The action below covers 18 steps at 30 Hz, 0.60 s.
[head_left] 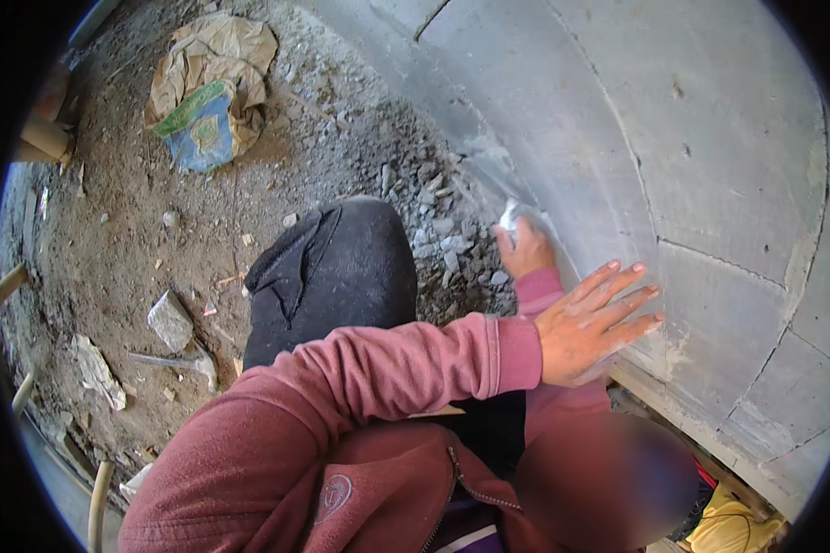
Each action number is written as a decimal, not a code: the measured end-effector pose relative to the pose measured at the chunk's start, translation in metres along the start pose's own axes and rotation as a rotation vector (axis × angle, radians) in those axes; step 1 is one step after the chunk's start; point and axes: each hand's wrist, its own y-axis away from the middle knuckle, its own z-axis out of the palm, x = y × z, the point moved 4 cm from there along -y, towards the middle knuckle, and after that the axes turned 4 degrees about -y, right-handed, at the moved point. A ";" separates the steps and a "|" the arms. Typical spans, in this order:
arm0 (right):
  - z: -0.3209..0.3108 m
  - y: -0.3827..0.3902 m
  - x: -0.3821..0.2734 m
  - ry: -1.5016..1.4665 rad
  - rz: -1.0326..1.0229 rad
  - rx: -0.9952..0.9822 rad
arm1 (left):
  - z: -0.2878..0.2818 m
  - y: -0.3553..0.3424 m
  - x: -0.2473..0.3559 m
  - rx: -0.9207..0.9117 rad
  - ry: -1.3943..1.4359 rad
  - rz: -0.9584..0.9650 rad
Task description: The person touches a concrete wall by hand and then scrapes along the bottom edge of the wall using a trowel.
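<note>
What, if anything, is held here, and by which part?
The right hand appears to grip a small white object, too blurred to identify, by its near end. The left hand holds nothing.

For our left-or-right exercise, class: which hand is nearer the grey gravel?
Right. The right hand is beside the grey gravel; the left hand is farther away, by the grey wall.

Rubble [452,244] lies on the ground [111,263] beside the wall [719,120]
</note>
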 end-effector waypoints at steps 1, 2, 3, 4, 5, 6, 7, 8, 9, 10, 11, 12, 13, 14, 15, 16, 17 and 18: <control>0.004 -0.004 0.000 0.003 0.025 -0.071 | -0.001 -0.001 -0.002 0.008 -0.017 0.005; 0.005 -0.001 -0.004 -0.060 -0.001 -0.083 | 0.000 -0.001 -0.001 -0.003 -0.027 0.007; 0.007 -0.005 -0.009 -0.116 -0.043 -0.094 | -0.002 -0.002 -0.003 0.014 -0.033 0.008; 0.005 -0.003 -0.015 -0.301 -0.144 -0.078 | -0.001 -0.001 -0.002 0.010 -0.020 -0.007; 0.004 -0.006 -0.015 -0.310 -0.107 -0.004 | -0.001 -0.002 -0.004 -0.002 0.007 -0.032; 0.004 -0.006 -0.012 -0.249 0.005 -0.001 | -0.001 -0.001 -0.004 -0.012 0.018 -0.037; 0.004 -0.007 -0.010 -0.182 0.097 0.046 | -0.001 -0.001 -0.004 -0.021 0.002 -0.027; 0.006 -0.007 -0.006 -0.087 0.187 0.005 | 0.000 -0.001 -0.004 -0.053 -0.024 -0.002; 0.009 -0.006 -0.006 -0.097 0.208 -0.063 | -0.001 -0.001 -0.004 -0.030 -0.025 0.002; 0.012 -0.007 -0.006 -0.078 0.190 -0.135 | -0.002 -0.001 -0.006 -0.017 -0.015 -0.004; 0.018 -0.003 -0.005 -0.038 0.214 -0.261 | -0.001 0.000 -0.006 -0.005 0.001 -0.024; 0.015 -0.005 -0.011 -0.105 0.074 -0.175 | -0.002 0.000 -0.008 0.005 0.003 -0.025; 0.013 -0.003 -0.013 -0.125 0.040 -0.112 | -0.001 0.000 -0.008 -0.003 -0.008 -0.032; 0.007 -0.005 -0.017 -0.194 -0.056 0.032 | 0.000 0.000 -0.009 -0.026 -0.027 -0.038; 0.000 -0.003 -0.024 -0.258 -0.194 0.187 | 0.001 -0.001 -0.009 -0.025 -0.016 -0.034; 0.002 -0.006 -0.018 -0.248 0.019 0.163 | 0.001 -0.001 -0.009 -0.034 -0.011 -0.027; 0.002 -0.008 -0.021 -0.246 0.031 0.139 | 0.003 -0.002 -0.008 -0.055 -0.010 0.004; 0.006 -0.009 -0.022 -0.185 0.099 0.025 | 0.003 -0.001 -0.008 -0.047 -0.004 -0.003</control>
